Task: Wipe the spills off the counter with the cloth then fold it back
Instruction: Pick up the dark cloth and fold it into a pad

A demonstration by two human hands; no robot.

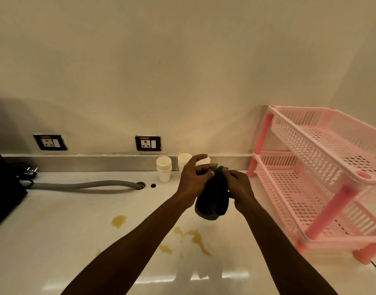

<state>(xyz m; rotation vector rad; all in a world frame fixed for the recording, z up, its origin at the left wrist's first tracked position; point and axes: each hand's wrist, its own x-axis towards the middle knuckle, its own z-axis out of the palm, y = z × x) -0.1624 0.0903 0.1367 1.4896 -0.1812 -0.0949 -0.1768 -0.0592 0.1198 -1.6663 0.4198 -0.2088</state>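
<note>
A dark grey cloth (212,199) hangs bunched in the air above the white counter (76,220). My left hand (193,177) pinches its top edge from the left, and my right hand (240,188) grips it from the right. Yellow-brown spills lie on the counter below: one blot (119,221) to the left, a long streak (195,238) under the cloth, and a small patch (165,249) nearer me.
A pink two-tier plastic rack (323,177) stands at the right. Stacks of white paper cups (164,168) sit against the back ledge. A grey hose (82,185) runs into a counter hole, with a black appliance (4,188) and a plug at far left. Two wall sockets sit above the ledge.
</note>
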